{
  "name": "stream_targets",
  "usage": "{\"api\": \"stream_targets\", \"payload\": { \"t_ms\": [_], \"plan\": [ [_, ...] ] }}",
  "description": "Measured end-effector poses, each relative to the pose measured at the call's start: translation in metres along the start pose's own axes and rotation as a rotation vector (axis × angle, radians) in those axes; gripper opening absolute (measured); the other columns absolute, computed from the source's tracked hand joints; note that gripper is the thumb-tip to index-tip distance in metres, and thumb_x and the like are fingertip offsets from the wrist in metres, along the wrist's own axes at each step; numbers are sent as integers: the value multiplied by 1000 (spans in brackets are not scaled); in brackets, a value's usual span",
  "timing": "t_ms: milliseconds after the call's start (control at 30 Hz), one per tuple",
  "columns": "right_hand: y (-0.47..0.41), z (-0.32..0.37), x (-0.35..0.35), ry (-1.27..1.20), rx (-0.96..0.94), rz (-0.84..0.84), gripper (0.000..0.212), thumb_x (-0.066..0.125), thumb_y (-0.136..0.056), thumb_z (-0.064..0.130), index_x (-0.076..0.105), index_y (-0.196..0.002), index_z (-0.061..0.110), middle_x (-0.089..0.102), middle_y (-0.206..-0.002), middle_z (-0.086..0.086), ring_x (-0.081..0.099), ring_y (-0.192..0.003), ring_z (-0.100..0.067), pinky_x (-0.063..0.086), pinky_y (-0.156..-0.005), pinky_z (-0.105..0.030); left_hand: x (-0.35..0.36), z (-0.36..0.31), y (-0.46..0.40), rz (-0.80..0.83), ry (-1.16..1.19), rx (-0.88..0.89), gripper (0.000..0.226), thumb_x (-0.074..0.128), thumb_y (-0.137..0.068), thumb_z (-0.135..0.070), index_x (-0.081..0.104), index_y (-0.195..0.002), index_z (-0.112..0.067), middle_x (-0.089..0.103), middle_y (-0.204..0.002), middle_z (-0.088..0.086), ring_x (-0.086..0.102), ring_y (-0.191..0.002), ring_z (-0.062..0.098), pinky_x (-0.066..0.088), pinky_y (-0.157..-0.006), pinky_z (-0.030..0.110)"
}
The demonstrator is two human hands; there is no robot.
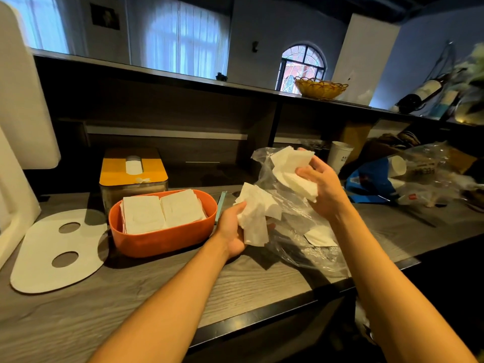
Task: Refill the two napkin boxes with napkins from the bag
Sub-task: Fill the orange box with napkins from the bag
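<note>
An orange oval napkin box [162,238] stands open on the wooden counter, holding two side-by-side stacks of white napkins [159,210]. Behind it sits a second box with a yellow lid [115,171], a napkin showing in its slot. A clear plastic bag [301,231] lies crumpled to the right, with loose napkins inside. My left hand [230,229] grips a bunch of white napkins [255,216] beside the orange box. My right hand [322,184] holds a thicker folded stack of napkins [290,169] above the bag.
A white oval lid with two holes [39,258] lies flat at the left. Paper cups [339,154], a blue package [372,179] and more plastic wrap crowd the right side. A wicker basket [320,89] sits on the upper shelf. The counter edge [262,319] runs in front.
</note>
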State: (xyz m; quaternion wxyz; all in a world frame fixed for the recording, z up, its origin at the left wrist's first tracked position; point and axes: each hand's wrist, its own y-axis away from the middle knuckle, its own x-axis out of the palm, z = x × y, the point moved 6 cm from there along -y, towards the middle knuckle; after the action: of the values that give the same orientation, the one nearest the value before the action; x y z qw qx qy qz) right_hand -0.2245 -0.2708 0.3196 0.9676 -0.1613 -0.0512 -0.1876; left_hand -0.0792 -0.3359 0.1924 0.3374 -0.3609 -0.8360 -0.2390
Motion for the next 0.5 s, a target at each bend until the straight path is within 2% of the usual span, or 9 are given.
{"api": "stream_targets", "payload": {
  "t_ms": [100, 200, 267, 300, 367, 433, 500],
  "plan": [
    [-2, -6, 17, 196, 54, 141, 41, 58, -90, -5, 59, -124, 17, 64, -120, -12, 68, -101, -27, 60, -73, -30, 10, 3, 3, 108, 46, -19, 39, 38, -101, -32, 64, -123, -10, 69, -116, 19, 65, -102, 37, 49, -94, 53],
    [-3, -31, 24, 520, 125, 118, 42, 62, -91, 1, 57, -129, 16, 64, -113, -6, 64, -99, -22, 57, -73, -28, 15, 4, 1, 175, 16, -7, 45, 40, -97, -30, 61, -129, -8, 62, -130, 19, 63, -108, 34, 50, -98, 49],
    [-3, -47, 22, 607, 185, 92, 36, 66, -92, 14, 59, -128, 14, 66, -107, -3, 64, -95, -19, 53, -71, -25, 13, 4, -2, 188, 16, -8, 46, 37, -100, -31, 58, -134, -8, 55, -140, 20, 58, -115, 35, 39, -110, 54],
    [-2, -52, 19, 594, 230, 90, 30, 66, -92, 20, 63, -121, 11, 68, -105, -5, 65, -91, -21, 52, -70, -25, 12, 3, -2, 182, 17, -3, 46, 35, -101, -32, 59, -134, -9, 56, -138, 20, 58, -115, 35, 38, -110, 56],
    [0, -56, 15, 577, 278, 95, 20, 67, -91, 25, 68, -102, 8, 70, -93, -9, 64, -81, -23, 49, -66, -27, 10, 2, -3, 163, 12, 2, 46, 34, -101, -31, 60, -132, -10, 62, -131, 19, 62, -110, 34, 47, -100, 53],
    [1, -52, 10, 581, 256, 71, 11, 69, -90, 21, 70, -88, 10, 68, -84, -8, 61, -75, -21, 46, -62, -26, 9, 3, -5, 143, -11, -1, 46, 34, -100, -32, 59, -132, -10, 64, -127, 17, 62, -107, 32, 52, -91, 46],
    [0, -45, 2, 579, 205, 0, 4, 72, -87, 15, 71, -84, 14, 70, -85, -5, 63, -78, -19, 48, -65, -27, 6, 4, -7, 113, -40, 5, 46, 36, -99, -33, 60, -131, -10, 63, -127, 17, 61, -109, 32, 48, -95, 45]
  ]
}}
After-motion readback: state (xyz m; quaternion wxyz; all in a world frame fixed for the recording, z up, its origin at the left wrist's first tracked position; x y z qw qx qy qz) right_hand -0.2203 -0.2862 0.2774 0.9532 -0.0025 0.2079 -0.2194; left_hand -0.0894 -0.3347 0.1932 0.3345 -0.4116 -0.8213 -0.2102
